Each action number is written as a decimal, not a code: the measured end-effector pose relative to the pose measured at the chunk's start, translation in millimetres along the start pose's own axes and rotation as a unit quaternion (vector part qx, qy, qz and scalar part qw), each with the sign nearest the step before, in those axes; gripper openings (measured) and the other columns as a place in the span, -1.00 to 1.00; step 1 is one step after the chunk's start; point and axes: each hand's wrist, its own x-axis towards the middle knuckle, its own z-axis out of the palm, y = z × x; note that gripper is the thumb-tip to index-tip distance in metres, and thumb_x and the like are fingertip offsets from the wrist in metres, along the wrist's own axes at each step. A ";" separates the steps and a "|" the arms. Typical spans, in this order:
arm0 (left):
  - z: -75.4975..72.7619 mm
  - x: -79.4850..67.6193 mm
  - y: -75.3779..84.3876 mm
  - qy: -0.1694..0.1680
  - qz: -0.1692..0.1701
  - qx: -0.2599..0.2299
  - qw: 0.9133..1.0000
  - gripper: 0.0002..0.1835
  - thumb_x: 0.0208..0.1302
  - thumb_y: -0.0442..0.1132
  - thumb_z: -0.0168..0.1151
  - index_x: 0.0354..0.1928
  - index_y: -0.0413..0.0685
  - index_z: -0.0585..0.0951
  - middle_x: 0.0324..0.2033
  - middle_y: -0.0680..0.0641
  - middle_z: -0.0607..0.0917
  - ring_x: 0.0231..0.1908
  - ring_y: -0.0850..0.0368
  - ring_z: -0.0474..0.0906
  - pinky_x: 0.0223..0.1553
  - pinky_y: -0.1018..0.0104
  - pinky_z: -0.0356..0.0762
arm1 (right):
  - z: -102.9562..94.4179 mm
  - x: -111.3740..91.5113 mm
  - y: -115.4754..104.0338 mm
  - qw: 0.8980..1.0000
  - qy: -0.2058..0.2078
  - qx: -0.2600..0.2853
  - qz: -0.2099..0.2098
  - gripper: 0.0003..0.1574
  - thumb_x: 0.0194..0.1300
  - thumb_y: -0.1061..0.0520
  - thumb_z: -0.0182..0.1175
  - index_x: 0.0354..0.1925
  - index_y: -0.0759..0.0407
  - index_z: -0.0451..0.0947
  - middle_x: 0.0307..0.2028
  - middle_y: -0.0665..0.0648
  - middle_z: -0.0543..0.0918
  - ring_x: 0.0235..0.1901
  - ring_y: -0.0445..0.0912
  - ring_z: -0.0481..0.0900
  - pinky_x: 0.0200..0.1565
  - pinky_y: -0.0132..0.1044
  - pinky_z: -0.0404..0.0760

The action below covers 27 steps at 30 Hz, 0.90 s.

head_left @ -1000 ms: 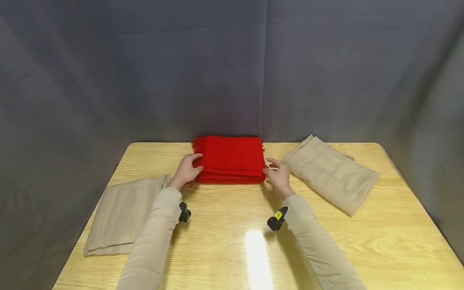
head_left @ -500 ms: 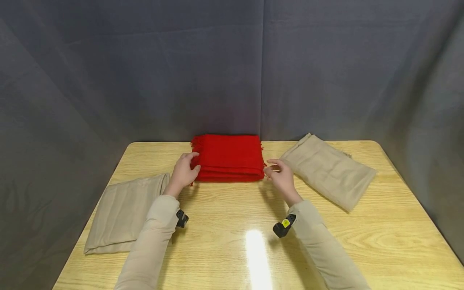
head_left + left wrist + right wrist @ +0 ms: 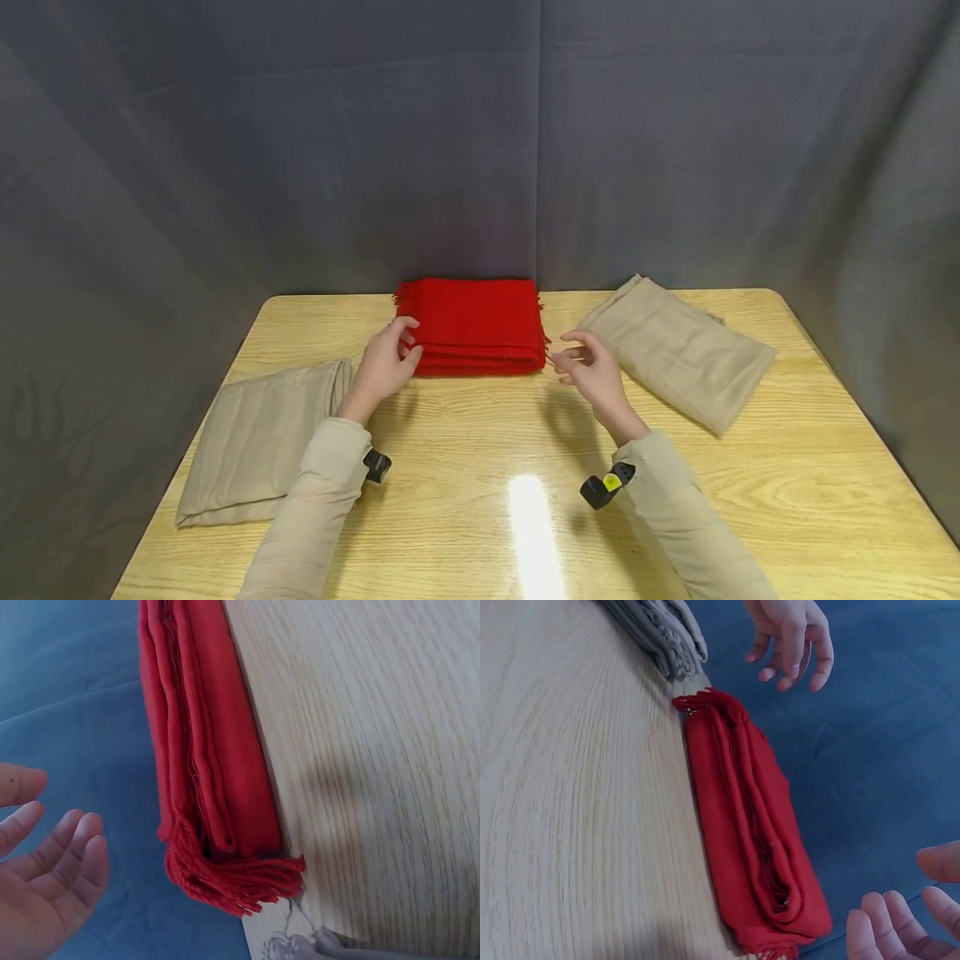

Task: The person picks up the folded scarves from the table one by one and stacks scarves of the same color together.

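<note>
Your right hand [image 3: 600, 380] has moved away from the red scarf [image 3: 480, 312] at the worktop's [image 3: 457, 442] back; its and your left hand's [image 3: 382, 360] fingers are apart, empty. Expect soft, light folds; grip both ends.

Beige left sleeve [image 3: 313, 508], matching right sleeve [image 3: 692, 517]
Slightly wrinkled fabric running down to a bare left hand [image 3: 382, 363] and bare right hand [image 3: 599, 375]. There's a chunky little black left wrist camera [image 3: 377, 466] and a black right wrist camera [image 3: 597, 492], and that second one (easy to spot, tbh) has a bright yellow patch [image 3: 612, 482] on it.
</note>
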 end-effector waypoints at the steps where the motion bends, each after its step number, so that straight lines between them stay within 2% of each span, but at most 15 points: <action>1: -0.1 -0.7 1.8 0.002 0.006 -0.003 1.000 -0.67 0.12 -0.41 0.14 -0.03 -0.27 0.45 -0.38 -0.17 0.54 -0.47 0.04 0.45 -0.38 0.21 0.42 | -1.2 -2.0 -1.3 1.000 -0.003 0.000 -0.002 -0.59 0.21 0.29 0.13 0.04 0.29 0.36 -0.31 0.25 0.55 -0.35 0.01 0.56 -0.33 -0.27 0.59; 8: -0.8 -5.6 12.5 0.015 0.037 -0.015 0.999 -0.67 0.11 -0.43 0.16 -0.04 -0.24 0.44 -0.41 -0.13 0.55 -0.48 0.07 0.45 -0.40 0.24 0.43 | -9.2 -11.1 -5.0 1.000 -0.016 -0.002 -0.014 -0.56 0.21 0.29 0.12 0.06 0.32 0.31 -0.27 0.27 0.54 -0.38 -0.11 0.56 -0.31 -0.26 0.58; 14: -0.9 -10.0 21.5 0.011 0.055 -0.033 0.998 -0.67 0.12 -0.43 0.15 -0.04 -0.21 0.43 -0.40 -0.11 0.55 -0.46 0.08 0.47 -0.43 0.25 0.45 | -14.4 -18.8 -5.3 0.999 -0.024 -0.012 -0.024 -0.57 0.21 0.31 0.12 0.05 0.32 0.29 -0.29 0.26 0.54 -0.35 0.00 0.58 -0.28 -0.14 0.59; 20: -1.4 -13.6 28.5 0.005 0.059 -0.035 0.998 -0.65 0.14 -0.42 0.16 -0.01 -0.18 0.43 -0.39 -0.09 0.55 -0.43 0.10 0.49 -0.43 0.24 0.47 | -23.2 -27.6 -5.4 0.999 -0.027 -0.021 -0.032 -0.54 0.22 0.29 0.12 0.08 0.32 0.27 -0.26 0.29 0.55 -0.39 -0.14 0.58 -0.26 -0.13 0.58; 27: -1.3 -14.6 33.5 0.005 0.063 -0.046 0.997 -0.63 0.13 -0.42 0.17 0.02 -0.15 0.42 -0.37 -0.05 0.55 -0.41 0.14 0.49 -0.48 0.36 0.45 | -35.1 -32.5 -5.9 0.998 -0.027 -0.031 -0.046 -0.51 0.24 0.28 0.11 0.12 0.30 0.24 -0.28 0.25 0.54 -0.39 -0.15 0.58 -0.28 -0.21 0.59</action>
